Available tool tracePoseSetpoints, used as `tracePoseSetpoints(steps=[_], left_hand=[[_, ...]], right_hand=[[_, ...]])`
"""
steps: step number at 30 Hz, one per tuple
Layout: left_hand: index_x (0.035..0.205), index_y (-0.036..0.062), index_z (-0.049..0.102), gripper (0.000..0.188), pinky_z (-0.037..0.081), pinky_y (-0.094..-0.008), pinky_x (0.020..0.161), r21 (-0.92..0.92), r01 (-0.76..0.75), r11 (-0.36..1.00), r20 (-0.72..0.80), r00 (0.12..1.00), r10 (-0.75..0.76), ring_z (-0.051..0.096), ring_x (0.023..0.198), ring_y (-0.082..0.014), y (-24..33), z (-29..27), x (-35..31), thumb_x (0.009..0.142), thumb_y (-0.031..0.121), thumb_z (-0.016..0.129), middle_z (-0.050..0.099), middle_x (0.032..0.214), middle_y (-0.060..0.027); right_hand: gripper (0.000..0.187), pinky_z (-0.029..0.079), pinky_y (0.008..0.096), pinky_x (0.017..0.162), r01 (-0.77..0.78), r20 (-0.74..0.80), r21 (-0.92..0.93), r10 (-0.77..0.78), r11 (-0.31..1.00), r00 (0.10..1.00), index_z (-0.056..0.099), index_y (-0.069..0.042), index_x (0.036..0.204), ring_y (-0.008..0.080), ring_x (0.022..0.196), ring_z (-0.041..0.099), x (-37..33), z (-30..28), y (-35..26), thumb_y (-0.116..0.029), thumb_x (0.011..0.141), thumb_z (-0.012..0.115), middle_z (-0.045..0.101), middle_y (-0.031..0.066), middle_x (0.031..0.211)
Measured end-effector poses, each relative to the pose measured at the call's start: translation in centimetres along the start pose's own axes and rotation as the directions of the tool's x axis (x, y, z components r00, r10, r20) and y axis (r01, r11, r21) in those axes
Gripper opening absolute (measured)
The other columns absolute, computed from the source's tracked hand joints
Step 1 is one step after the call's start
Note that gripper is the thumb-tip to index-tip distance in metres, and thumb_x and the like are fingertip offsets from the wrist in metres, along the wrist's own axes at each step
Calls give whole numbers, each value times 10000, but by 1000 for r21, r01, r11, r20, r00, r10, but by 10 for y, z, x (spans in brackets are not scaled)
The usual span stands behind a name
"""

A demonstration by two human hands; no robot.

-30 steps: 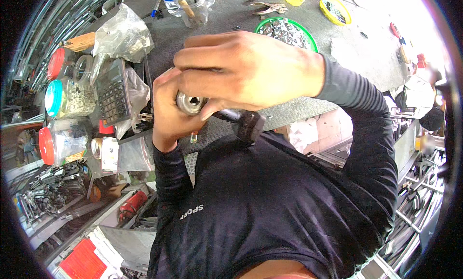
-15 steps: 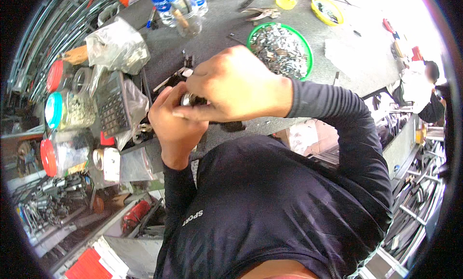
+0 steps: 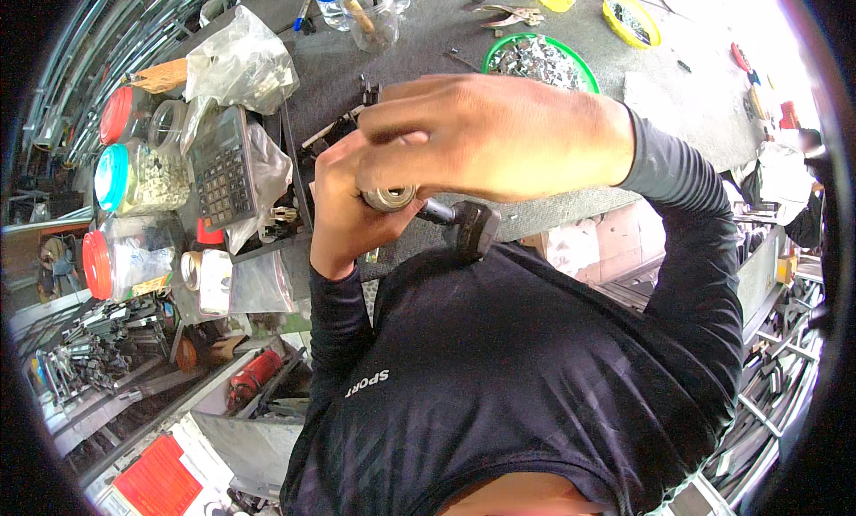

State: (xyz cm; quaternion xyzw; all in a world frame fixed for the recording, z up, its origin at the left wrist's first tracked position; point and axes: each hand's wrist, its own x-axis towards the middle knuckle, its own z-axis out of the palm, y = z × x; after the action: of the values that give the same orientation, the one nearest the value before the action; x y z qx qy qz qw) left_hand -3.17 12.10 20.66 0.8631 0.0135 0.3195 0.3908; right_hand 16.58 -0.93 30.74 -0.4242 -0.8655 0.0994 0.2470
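My left hand [image 3: 343,208] is closed around a round silvery metal part with a ringed, hollow-looking end [image 3: 390,198]. My right hand [image 3: 495,142] reaches across from the right, its fingers curled over the top of that part and touching my left hand. Below the right hand sticks out a dark metal piece with a short shaft and a blocky head [image 3: 473,230]; which hand carries it is hidden. Behind the hands, dark slim metal parts [image 3: 334,128] lie on the grey bench [image 3: 428,26].
A green-rimmed bowl [image 3: 539,57] of small metal pieces stands behind my right hand. Pliers [image 3: 510,17] and a yellow dish [image 3: 631,20] lie farther back. At the left are a calculator [image 3: 225,173], a plastic bag [image 3: 241,66] and lidded jars [image 3: 143,177]. A person [image 3: 802,195] is at far right.
Both hands have shifted right in the picture, and the view has moved too. The round part's ringed end and the blocky-headed dark piece now show more clearly below my right hand.
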Motion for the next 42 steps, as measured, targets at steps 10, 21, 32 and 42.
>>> tracePoseSetpoints(steps=[10,21,32,42], left_hand=[[1050,36,783,294,567,-380,706,-107,141,984,-81,985,-150,733,768,-244,-15,8,-26,795,53,929,738,900,-87],[1089,11,738,353,612,-296,788,-574,102,813,-414,820,-395,768,914,-144,-71,110,-115,942,279,914,768,993,-42],[1056,4,725,221,583,-292,739,-519,201,831,-428,780,-456,739,866,-120,-79,119,-120,954,151,855,768,943,-42],[1154,33,674,318,603,-305,850,-378,287,880,-377,821,-429,747,942,-143,-70,110,-120,917,40,885,778,1013,-66]], right_hand=[[463,576,514,986,1,-164,171,27,985,986,744,-51,1296,431,1163,680,-8,36,16,-86,863,903,682,177,1252],[674,506,484,1241,-399,-200,447,524,801,828,740,-95,1496,381,1452,630,-41,166,16,-122,850,931,674,155,1517],[511,590,460,1115,-318,-439,552,593,770,675,767,-89,1362,351,1336,720,-37,211,10,-128,883,940,732,157,1443],[541,595,377,1042,-432,-276,572,659,698,699,734,-39,1364,234,1188,765,-54,155,33,-243,917,961,797,102,1265]])
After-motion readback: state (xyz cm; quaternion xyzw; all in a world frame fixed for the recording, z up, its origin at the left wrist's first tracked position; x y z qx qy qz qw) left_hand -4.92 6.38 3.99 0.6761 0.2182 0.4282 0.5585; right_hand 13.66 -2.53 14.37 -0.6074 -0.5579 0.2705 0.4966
